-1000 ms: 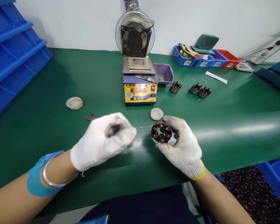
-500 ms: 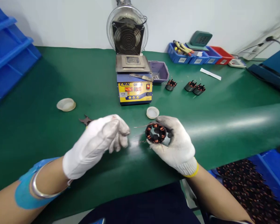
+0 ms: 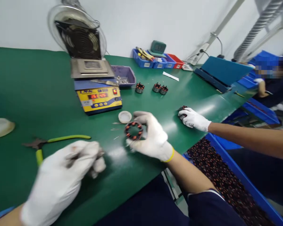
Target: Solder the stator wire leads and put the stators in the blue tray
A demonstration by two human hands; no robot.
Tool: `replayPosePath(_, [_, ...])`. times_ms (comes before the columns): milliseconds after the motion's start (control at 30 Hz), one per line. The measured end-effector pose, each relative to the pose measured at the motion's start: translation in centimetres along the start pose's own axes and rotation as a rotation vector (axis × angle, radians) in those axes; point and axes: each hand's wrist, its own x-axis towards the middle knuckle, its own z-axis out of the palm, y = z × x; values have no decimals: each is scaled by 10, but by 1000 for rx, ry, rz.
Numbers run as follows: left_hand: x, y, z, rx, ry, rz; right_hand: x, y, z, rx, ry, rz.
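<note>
In the head view my right hand (image 3: 153, 135), in a white glove, grips a motor stator (image 3: 128, 135), a dark ring with copper windings, its open face toward me. Thin wire ends show to its left, blurred. My left hand (image 3: 63, 179), also gloved, hovers over the front left of the table with fingers curled together; whether anything is pinched in them is hidden. Beyond it lie cutting pliers (image 3: 69, 137) with green handles. A small white dish (image 3: 124, 117) sits just behind the stator.
A yellow-and-blue solder pot (image 3: 99, 99) stands behind, beside a purple bin (image 3: 129, 75). Three stators (image 3: 139, 88) rest on the green table. At right, another person's gloved hand (image 3: 194, 120) holds a stator. Below is a blue crate (image 3: 220, 153) full of stators.
My view has swung to the right, bringing another person's gloved hand and a stator into sight. My right hand still holds its stator; my left hand is farther from it, fingers still curled.
</note>
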Motion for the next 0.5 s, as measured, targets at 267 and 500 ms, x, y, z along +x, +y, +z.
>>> replayPosePath(267, [17, -27, 22, 71, -347, -146, 53, 36, -15, -411, -25, 239])
replayPosePath(500, [18, -27, 18, 200, -388, -39, 67, 34, -8, -628, -246, 153])
